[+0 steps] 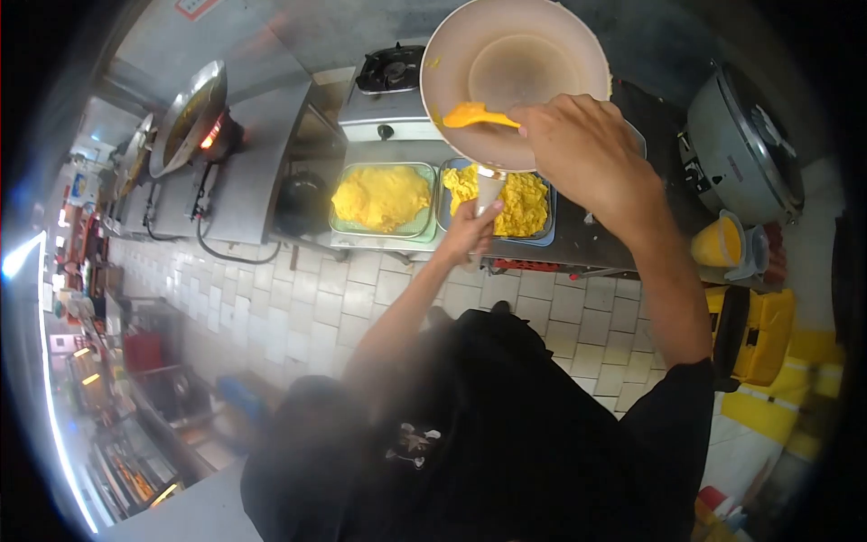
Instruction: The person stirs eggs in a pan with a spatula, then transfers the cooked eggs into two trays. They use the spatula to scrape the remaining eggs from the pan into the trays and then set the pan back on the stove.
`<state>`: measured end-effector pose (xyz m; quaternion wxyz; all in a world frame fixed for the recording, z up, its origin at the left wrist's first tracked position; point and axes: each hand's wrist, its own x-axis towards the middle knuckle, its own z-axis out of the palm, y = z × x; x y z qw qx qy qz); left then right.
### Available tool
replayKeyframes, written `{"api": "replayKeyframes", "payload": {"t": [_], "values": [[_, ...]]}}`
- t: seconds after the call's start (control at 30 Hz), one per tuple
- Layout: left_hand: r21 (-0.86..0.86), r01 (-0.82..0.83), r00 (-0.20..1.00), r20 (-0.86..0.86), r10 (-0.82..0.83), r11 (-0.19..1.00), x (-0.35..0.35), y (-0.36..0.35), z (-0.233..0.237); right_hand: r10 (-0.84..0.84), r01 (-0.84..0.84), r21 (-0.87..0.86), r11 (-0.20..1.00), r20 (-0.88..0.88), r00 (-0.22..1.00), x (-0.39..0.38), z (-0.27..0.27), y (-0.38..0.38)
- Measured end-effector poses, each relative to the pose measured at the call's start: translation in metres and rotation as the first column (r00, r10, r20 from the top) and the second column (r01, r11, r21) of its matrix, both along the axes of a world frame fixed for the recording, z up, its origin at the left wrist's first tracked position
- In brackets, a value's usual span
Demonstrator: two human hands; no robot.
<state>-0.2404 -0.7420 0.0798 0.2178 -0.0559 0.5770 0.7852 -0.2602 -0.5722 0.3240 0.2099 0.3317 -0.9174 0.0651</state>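
Observation:
My left hand [471, 230] is closed around the pale handle of a frying pan [533, 77]. The pan is tipped so its light inner surface shows, with a few yellow specks near its left edge. In my right hand [587, 149] is an orange spatula [474, 115], its head against the lower left inside of the pan. Below the pan, a blue tray [540, 240] holds scrambled egg [524, 203], partly hidden by the pan and handle. To its left, a light green tray [426, 233] carries a smoother mound of cooked egg [381, 197].
A gas burner [393, 68] stands behind the green tray. Farther left, a wok [190, 117] sits over a glowing flame beside a steel counter [262, 117]. At right are a large cooker [745, 135], a yellow-filled container [720, 242] and a yellow case [763, 334].

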Motion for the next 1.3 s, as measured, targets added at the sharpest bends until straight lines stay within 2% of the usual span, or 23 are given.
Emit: {"api": "replayKeyframes", "payload": {"t": [0.03, 0.07, 0.1, 0.2, 0.27, 0.3, 0.37, 0.5, 0.67, 0.73, 0.77, 0.9, 0.97, 1.0, 1.07, 1.1, 1.17, 1.3], "values": [[0.024, -0.015, 1.0, 0.011, 0.014, 1.0, 0.002, 0.015, -0.004, -0.088, 0.069, 0.141, 0.988, 0.133, 0.987, 0.008, 0.017, -0.012], [0.121, -0.05, 0.998, 0.041, 0.046, 0.991, 0.004, 0.029, -0.002, -0.193, 0.119, 0.288, 0.95, 0.246, 0.95, 0.011, 0.025, -0.022], [0.215, -0.087, 0.995, 0.071, 0.073, 0.973, 0.006, 0.038, -0.002, -0.187, 0.104, 0.311, 0.945, 0.251, 0.95, 0.011, 0.021, -0.027], [0.347, -0.179, 0.983, 0.089, 0.158, 0.921, 0.012, 0.054, -0.003, -0.164, 0.098, 0.296, 0.95, 0.21, 0.964, 0.006, 0.004, -0.04], [0.398, -0.227, 0.974, 0.117, 0.196, 0.889, 0.015, 0.054, -0.008, -0.252, 0.128, 0.363, 0.923, 0.317, 0.914, 0.001, -0.007, -0.054], [0.412, -0.244, 0.97, 0.114, 0.216, 0.878, 0.016, 0.053, -0.013, -0.238, 0.102, 0.391, 0.915, 0.318, 0.918, 0.0, -0.014, -0.061], [0.443, -0.303, 0.953, 0.134, 0.272, 0.844, 0.022, 0.05, -0.022, -0.228, 0.106, 0.31, 0.945, 0.391, 0.892, 0.0, -0.03, -0.076], [0.458, -0.313, 0.949, 0.127, 0.287, 0.832, 0.026, 0.033, -0.037, -0.232, 0.066, 0.369, 0.927, 0.427, 0.874, -0.002, -0.053, -0.109], [0.51, -0.343, 0.939, 0.158, 0.306, 0.789, 0.028, 0.022, -0.047, -0.188, 0.043, 0.334, 0.942, 0.415, 0.89, 0.0, -0.081, -0.155], [0.561, -0.288, 0.957, 0.144, 0.251, 0.776, 0.03, 0.022, -0.05, -0.185, 0.051, 0.334, 0.941, 0.382, 0.905, 0.002, -0.089, -0.183], [0.482, -0.375, 0.905, 0.007, 0.425, 0.792, 0.034, 0.019, -0.03, -0.19, 0.069, 0.329, 0.942, 0.352, 0.917, 0.001, -0.093, -0.193], [0.479, -0.312, 0.947, 0.09, 0.308, 0.82, 0.028, 0.011, -0.031, -0.168, 0.085, 0.263, 0.961, 0.314, 0.935, -0.016, -0.099, -0.21], [0.635, -0.32, 0.947, 0.189, 0.261, 0.703, 0.031, 0.007, -0.026, -0.181, 0.108, 0.22, 0.969, 0.345, 0.921, -0.014, -0.084, -0.207], [0.639, -0.322, 0.946, 0.188, 0.264, 0.699, 0.03, 0.006, -0.027, -0.179, 0.105, 0.225, 0.969, 0.342, 0.922, -0.011, -0.077, -0.206], [0.692, -0.273, 0.962, 0.186, 0.2, 0.669, 0.029, 0.003, -0.024, -0.238, 0.111, 0.354, 0.929, 0.34, 0.91, -0.006, -0.066, -0.207], [0.693, -0.27, 0.963, 0.184, 0.198, 0.668, 0.03, 0.002, -0.019, -0.24, 0.113, 0.354, 0.928, 0.337, 0.91, -0.005, -0.066, -0.21], [0.669, -0.305, 0.952, 0.19, 0.24, 0.678, 0.034, 0.004, -0.009, -0.258, 0.073, 0.465, 0.882, 0.349, 0.901, -0.003, -0.067, -0.218], [0.619, -0.295, 0.955, 0.175, 0.238, 0.728, 0.039, 0.004, -0.006, -0.237, 0.068, 0.425, 0.903, 0.358, 0.903, -0.017, -0.096, -0.23]]}}
